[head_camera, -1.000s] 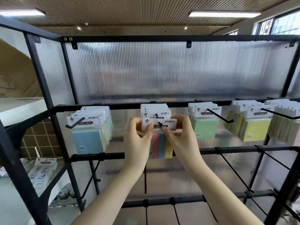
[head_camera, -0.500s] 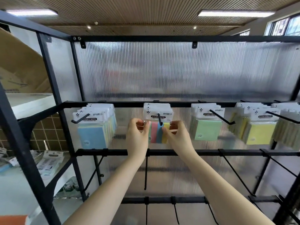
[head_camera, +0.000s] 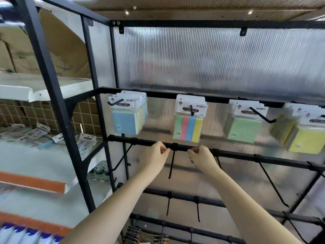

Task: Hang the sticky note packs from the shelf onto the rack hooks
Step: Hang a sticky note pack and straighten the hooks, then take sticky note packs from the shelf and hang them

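Empty, loosely curled left hand [head_camera: 156, 152] and right hand [head_camera: 200, 154] below striped sticky note pack [head_camera: 189, 124] hanging on centre hook [head_camera: 191, 110]. Spare packs [head_camera: 35, 134] at left, on the shelf [head_camera: 22, 161]. Risk: knocking hung pack loose while reaching.

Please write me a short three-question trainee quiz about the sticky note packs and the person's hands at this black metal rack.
1. True or false: the left hand and the right hand each hold a pack.
2. Which front pack hangs directly above the gap between the hands? A) plain blue pack B) four-colour striped pack C) plain green pack
3. Fill in: the hooks on the black lower rail carry ____ packs.

Key:
1. False; both hands hold nothing, fingers loosely curled just in front of the lower rail.
2. B
3. No; the visible hooks there are bare.
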